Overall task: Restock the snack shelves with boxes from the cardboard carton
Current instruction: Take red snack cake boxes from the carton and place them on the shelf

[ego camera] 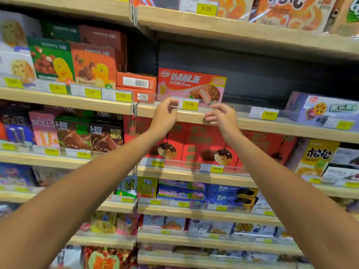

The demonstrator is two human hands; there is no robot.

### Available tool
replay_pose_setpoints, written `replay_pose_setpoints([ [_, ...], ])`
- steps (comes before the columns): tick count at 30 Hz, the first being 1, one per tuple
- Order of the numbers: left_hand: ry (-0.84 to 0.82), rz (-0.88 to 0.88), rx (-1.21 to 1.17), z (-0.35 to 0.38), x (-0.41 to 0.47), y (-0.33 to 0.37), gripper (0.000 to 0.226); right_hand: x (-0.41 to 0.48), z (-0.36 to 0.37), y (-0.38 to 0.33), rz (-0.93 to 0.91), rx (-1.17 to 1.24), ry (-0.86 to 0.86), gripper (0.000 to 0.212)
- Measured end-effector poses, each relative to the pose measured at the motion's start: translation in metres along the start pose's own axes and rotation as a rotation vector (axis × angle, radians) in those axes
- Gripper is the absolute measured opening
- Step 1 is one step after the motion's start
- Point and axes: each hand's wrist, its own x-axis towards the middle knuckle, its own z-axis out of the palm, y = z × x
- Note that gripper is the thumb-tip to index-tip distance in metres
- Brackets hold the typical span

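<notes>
Just above left grip (pixel 165 115), right grip (pixel 221 117) stands box (pixel 191 84).

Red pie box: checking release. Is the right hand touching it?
Cannot tell: in the head view the right hand blurs over the lower corner of the red pie box.

Light wood-grain shelves (pixel 272 125) fill the whole view, stacked in tiers and split into two bays by a narrow metal upright (pixel 134 110). Right of the upright, behind the second tier from the top, a dark back panel (pixel 272 74) shows, with a slotted rail (pixel 157 61) just beside the upright. Clear strips with yellow price tags (pixel 269 115) run along the shelf edges on both sides of the upright, under even, bright light.
</notes>
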Motion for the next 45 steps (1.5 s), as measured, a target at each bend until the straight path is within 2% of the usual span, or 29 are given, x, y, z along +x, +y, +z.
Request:
replay_pose_setpoints([
  [4, -0.127, -0.137, -0.078, 0.006, -0.048, -0.038, 0.027, -0.041, 0.028, 0.038, 0.107, -0.09, -0.121, 0.027],
  [10, -0.405, -0.361, 0.009, 0.016, -0.135, -0.122, 0.021, -0.102, 0.054, 0.133, 0.278, -0.198, -0.245, 0.027],
  [13, -0.475, -0.523, 0.05, 0.021, -0.183, -0.158, 0.021, -0.139, 0.064, 0.186, 0.391, -0.225, -0.291, 0.021],
  [16, -0.548, -0.644, 0.053, 0.023, -0.234, -0.204, 0.016, -0.178, 0.067, 0.239, 0.533, -0.246, -0.338, 0.028],
  [19, -0.6, -0.817, 0.1, 0.029, -0.292, -0.258, 0.013, -0.222, 0.064, 0.294, 0.65, -0.278, -0.417, 0.024],
  [21, -0.622, -0.858, 0.033, 0.03, -0.327, -0.281, 0.024, -0.248, 0.063, 0.318, 0.698, -0.328, -0.457, 0.023],
  [23, -0.43, -0.991, -0.131, 0.041, -0.365, -0.31, 0.039, -0.276, 0.062, 0.353, 0.774, -0.35, -0.48, 0.022],
  [24, -0.365, -1.116, -0.297, 0.043, -0.387, -0.325, 0.037, -0.289, 0.062, 0.371, 0.816, -0.351, -0.493, 0.019],
  [26, -0.363, -1.236, -0.289, 0.048, -0.424, -0.346, 0.03, -0.315, 0.062, 0.405, 0.847, -0.354, -0.53, 0.016],
  [29, -0.632, -1.045, 0.187, 0.061, -0.471, -0.376, 0.015, -0.348, 0.061, 0.457, 0.885, -0.373, -0.568, 0.015],
  [32, -0.727, -1.063, 0.272, 0.087, -0.531, -0.42, 0.036, -0.385, 0.053, 0.523, 0.897, -0.404, -0.659, 0.014],
  [36, -0.832, -1.11, 0.335, 0.123, -0.584, -0.454, 0.048, -0.432, 0.035, 0.599, 0.981, -0.389, -0.72, 0.009],
  [39, -0.942, -0.994, 0.547, 0.146, -0.61, -0.472, 0.053, -0.457, 0.023, 0.638, 1.022, -0.409, -0.75, 0.009],
  [45, -1.13, -0.791, 0.693, 0.173, -0.651, -0.518, 0.059, -0.485, 0.021, 0.712, 1.16, -0.503, -0.794, 0.04],
])
